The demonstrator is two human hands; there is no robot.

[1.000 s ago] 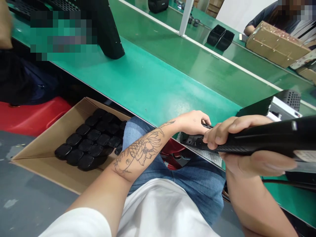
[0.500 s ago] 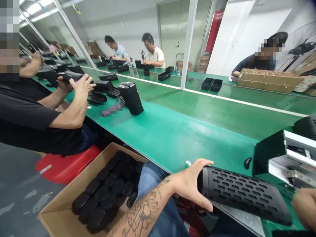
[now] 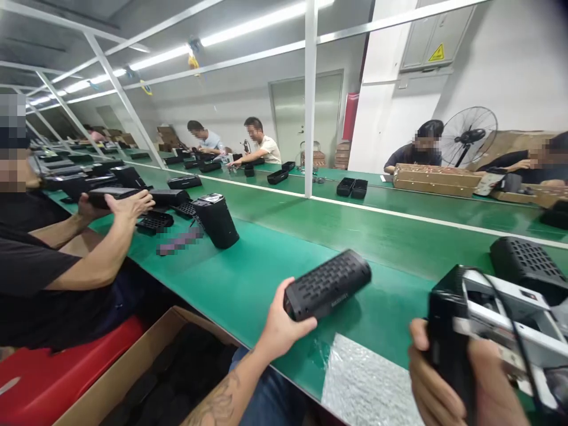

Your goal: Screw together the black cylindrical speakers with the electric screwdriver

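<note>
My left hand [image 3: 281,331] grips the near end of a black perforated housing [image 3: 332,284], rounded like a speaker case, with small pale lettering along its lower side. Thumb and fingers span that end. The housing slants over the green table; I cannot tell whether it touches the top. At the lower right, my right hand [image 3: 437,378], blurred, is closed around an upright black box-shaped device [image 3: 450,331]. A black cable [image 3: 506,296] loops beside this device; where it attaches is unclear. Between the hands lies a crinkled clear plastic sheet [image 3: 366,384].
An open white-and-black casing [image 3: 519,307] and another perforated housing [image 3: 528,266] sit to the right. A tall black box [image 3: 215,222] stands left. Below the table edge is a cardboard carton [image 3: 110,367] of black parts. A co-worker's arm [image 3: 106,236] reaches in at left.
My left hand has carried the perforated housing forward and left over the table and turned it. My right hand has come further into view, closed on the black device. The view has tilted up.
</note>
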